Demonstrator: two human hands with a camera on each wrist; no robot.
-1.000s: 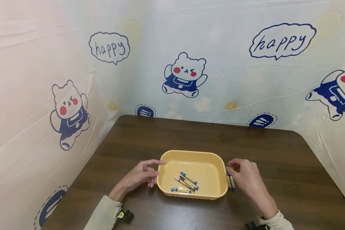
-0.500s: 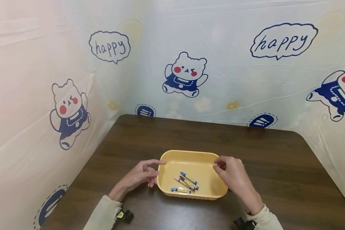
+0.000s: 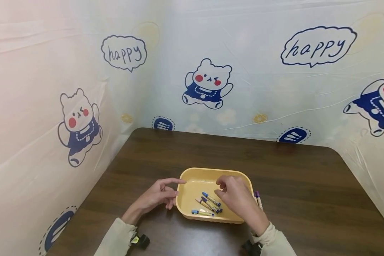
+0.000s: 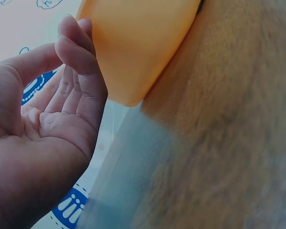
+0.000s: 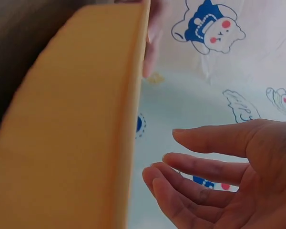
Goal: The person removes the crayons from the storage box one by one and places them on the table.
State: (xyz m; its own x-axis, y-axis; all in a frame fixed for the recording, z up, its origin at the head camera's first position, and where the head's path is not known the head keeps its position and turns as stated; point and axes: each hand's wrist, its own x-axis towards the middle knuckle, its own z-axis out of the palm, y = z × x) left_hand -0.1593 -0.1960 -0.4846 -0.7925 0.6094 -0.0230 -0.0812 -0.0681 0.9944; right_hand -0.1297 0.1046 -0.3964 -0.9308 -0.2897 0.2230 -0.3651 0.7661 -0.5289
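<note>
A yellow plastic tray (image 3: 217, 170) sits on the dark table. Several short crayons (image 3: 208, 205) in yellow-and-blue wrappers lie loose inside it, left of its middle; a light blue one (image 3: 203, 213) is nearest the front wall. My left hand (image 3: 156, 195) holds the tray's left end, forefinger over the rim and thumb outside. Over the tray's right half hovers my right hand (image 3: 238, 197), fingers and thumb bent loosely apart; the right wrist view shows nothing between the fingers (image 5: 200, 169). A purple-tipped crayon (image 3: 259, 200) lies outside the tray's right wall, partly hidden.
Brown tabletop (image 3: 300, 192) surrounds the tray. Behind and at both sides hangs a pale cloth (image 3: 166, 85) printed with bears and the word happy. A small black wrist device (image 3: 143, 241) sits by the left cuff.
My right hand has moved left from beside the tray's right wall to above its inside, uncovering the purple-tipped crayon. The left hand and the tray stay in place.
</note>
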